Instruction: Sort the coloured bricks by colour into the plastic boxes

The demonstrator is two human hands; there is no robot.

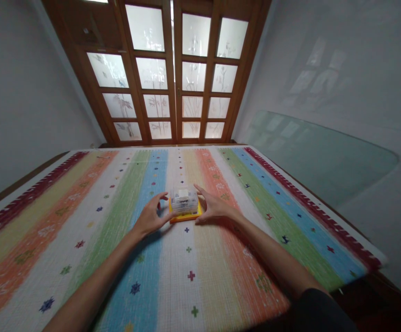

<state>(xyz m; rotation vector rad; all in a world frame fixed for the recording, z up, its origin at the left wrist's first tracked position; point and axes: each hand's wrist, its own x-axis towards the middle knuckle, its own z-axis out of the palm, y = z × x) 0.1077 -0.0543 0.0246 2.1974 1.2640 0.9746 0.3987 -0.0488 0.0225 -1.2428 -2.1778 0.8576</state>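
Note:
A stack of clear plastic boxes (184,199) with a pale top piece sits on a yellow-orange base (185,218). The stack rests near the middle of a striped cloth. Along its left side, my left hand (153,214) curves with the thumb at the front corner and the fingertips at the side. On the opposite side my right hand (216,206) spans the stack, index finger by the back corner and thumb by the front corner. What lies inside the clear boxes is too small to make out.
The multicoloured striped cloth (190,258) covers a wide table. Beyond it stand wooden doors (176,133) with frosted panes. A rounded glass panel (321,152) is at the right wall, and a plain wall (24,92) rises on the left.

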